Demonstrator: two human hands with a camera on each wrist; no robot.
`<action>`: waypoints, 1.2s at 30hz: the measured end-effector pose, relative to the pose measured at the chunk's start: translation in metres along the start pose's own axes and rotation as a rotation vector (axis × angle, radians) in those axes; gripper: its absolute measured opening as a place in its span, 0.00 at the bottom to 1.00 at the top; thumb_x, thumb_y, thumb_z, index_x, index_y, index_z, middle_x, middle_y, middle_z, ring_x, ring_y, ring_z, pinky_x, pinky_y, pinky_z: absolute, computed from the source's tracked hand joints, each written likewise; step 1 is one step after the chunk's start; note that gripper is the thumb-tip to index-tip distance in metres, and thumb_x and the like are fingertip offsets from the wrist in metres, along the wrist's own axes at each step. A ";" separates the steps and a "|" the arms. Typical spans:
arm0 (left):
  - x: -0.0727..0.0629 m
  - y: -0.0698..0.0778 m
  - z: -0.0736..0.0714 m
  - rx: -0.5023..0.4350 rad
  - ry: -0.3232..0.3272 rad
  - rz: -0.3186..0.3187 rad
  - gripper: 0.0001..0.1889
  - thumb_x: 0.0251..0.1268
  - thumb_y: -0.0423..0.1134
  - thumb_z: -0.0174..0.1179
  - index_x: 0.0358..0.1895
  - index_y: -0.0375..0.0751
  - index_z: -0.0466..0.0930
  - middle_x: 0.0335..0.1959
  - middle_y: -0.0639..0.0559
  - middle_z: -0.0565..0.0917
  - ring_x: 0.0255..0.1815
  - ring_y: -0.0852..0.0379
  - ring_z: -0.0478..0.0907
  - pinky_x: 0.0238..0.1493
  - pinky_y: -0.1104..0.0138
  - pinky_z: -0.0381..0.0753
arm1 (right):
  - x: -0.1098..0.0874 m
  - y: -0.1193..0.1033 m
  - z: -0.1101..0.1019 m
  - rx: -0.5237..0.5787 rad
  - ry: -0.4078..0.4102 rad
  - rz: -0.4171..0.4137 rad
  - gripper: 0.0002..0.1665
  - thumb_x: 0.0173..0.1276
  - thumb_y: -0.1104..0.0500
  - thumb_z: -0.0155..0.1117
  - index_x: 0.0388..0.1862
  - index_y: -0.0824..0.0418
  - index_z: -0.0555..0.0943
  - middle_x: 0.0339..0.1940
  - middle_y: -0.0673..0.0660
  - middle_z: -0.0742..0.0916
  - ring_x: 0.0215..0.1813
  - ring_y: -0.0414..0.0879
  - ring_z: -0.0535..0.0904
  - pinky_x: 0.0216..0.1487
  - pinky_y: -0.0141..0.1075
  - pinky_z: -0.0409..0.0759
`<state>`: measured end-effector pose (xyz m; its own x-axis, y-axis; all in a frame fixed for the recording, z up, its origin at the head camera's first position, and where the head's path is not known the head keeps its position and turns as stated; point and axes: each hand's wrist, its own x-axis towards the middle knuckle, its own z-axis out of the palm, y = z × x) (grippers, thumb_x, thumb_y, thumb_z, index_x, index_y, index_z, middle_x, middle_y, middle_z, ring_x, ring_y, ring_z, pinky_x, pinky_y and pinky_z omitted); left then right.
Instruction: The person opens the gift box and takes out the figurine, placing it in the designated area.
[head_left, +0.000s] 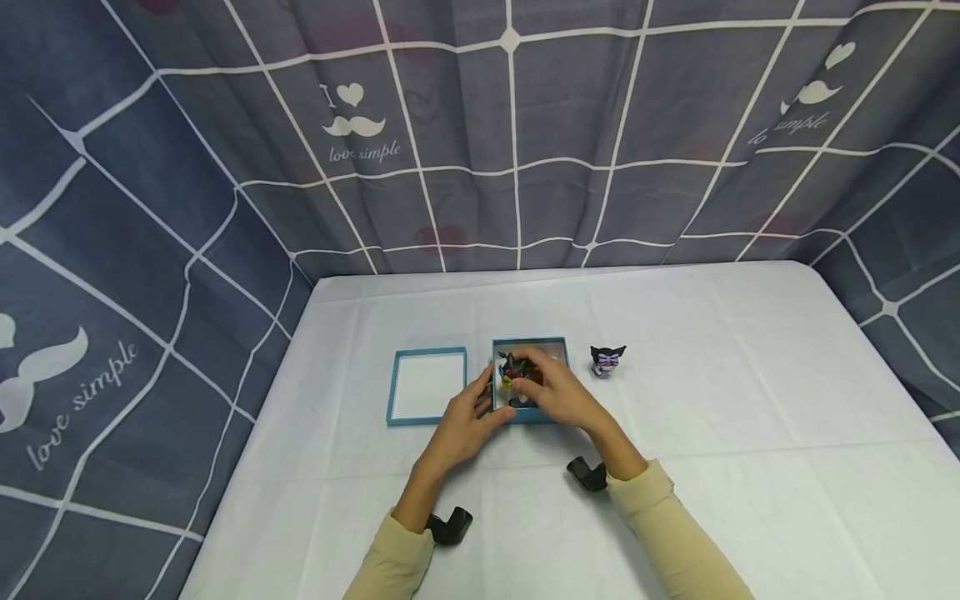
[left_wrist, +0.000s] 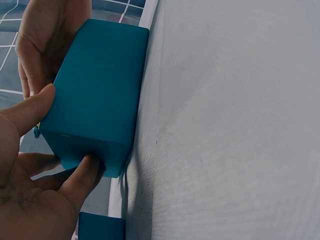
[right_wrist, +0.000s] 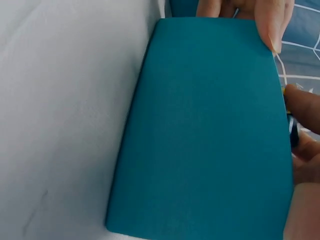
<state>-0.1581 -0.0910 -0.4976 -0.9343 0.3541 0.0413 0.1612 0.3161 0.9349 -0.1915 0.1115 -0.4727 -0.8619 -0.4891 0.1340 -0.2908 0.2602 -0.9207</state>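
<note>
Teal box (head_left: 534, 415): hands (head_left: 463, 425) (head_left: 558, 396) crowd its rim.

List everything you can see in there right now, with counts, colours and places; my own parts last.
Box: one, teal, centre, open at the top
Lid: one, teal rim with white inside, left of the box
Dark figure: at least one, mostly black, in the box, partly hidden
Small figure: one, black and purple, right of the box
Tablecloth: one, white, beneath the box
Curtain: count unclear, grey-blue with white lines, behind and both sides
Wrist devices: two, black, one per wrist
Sleeves: two, beige, on the forearms
Left hand: one, bare, gripping the box's left side
Right hand: one, bare, holding the dark figure
</note>
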 end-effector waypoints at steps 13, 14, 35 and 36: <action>0.001 0.001 0.002 0.007 -0.006 -0.009 0.42 0.69 0.42 0.64 0.78 0.34 0.49 0.76 0.36 0.56 0.71 0.43 0.63 0.62 0.62 0.71 | -0.005 0.004 -0.010 0.157 0.005 0.006 0.24 0.74 0.65 0.59 0.65 0.71 0.70 0.47 0.63 0.79 0.42 0.59 0.81 0.41 0.51 0.82; 0.001 0.001 0.003 0.004 -0.006 -0.007 0.42 0.69 0.42 0.64 0.78 0.34 0.49 0.76 0.36 0.56 0.71 0.42 0.63 0.62 0.61 0.71 | -0.005 0.004 -0.010 0.165 0.011 -0.003 0.24 0.73 0.65 0.60 0.65 0.72 0.70 0.47 0.63 0.79 0.42 0.59 0.81 0.41 0.52 0.82; 0.000 0.004 0.001 -0.003 0.015 -0.041 0.42 0.68 0.41 0.65 0.78 0.36 0.50 0.76 0.37 0.56 0.70 0.42 0.65 0.60 0.61 0.73 | -0.022 -0.011 -0.028 0.255 0.023 -0.029 0.20 0.72 0.63 0.62 0.61 0.67 0.75 0.46 0.64 0.82 0.43 0.72 0.79 0.39 0.58 0.81; 0.000 0.004 0.001 0.000 0.017 -0.042 0.43 0.68 0.42 0.65 0.78 0.36 0.50 0.76 0.37 0.56 0.70 0.43 0.65 0.60 0.61 0.73 | -0.023 -0.012 -0.030 0.248 0.019 -0.035 0.20 0.72 0.63 0.62 0.61 0.67 0.75 0.47 0.64 0.81 0.44 0.69 0.80 0.39 0.58 0.81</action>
<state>-0.1576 -0.0888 -0.4947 -0.9454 0.3259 0.0081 0.1219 0.3303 0.9360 -0.1804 0.1444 -0.4535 -0.8612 -0.4782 0.1722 -0.2119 0.0298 -0.9768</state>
